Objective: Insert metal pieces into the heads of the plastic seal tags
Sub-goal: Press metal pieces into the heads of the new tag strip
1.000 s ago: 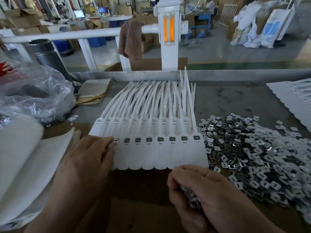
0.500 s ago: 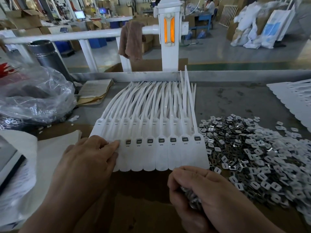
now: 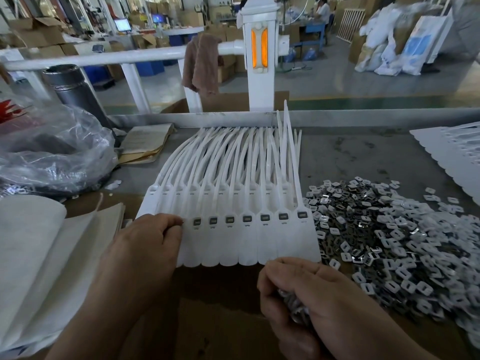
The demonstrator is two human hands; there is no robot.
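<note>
L hand (image 3: 145,245) now pinches seal-tag strip (image 3: 249,245) at next head, prob. seating one; R hand (image 3: 306,302) still fists metal pieces (image 3: 296,307).

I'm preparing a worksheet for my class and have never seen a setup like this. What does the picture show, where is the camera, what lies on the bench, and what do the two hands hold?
There is no machine here: a person works by hand, and the one camera sits on their head, looking down. On the table lies a joined strip of white plastic seal tags; seven heads show dark inserts. A loose pile of metal pieces lies to its right. The right hand grips a handful of them. The left hand rests on the strip's left end, fingertips at a head; what it holds is hidden.
</note>
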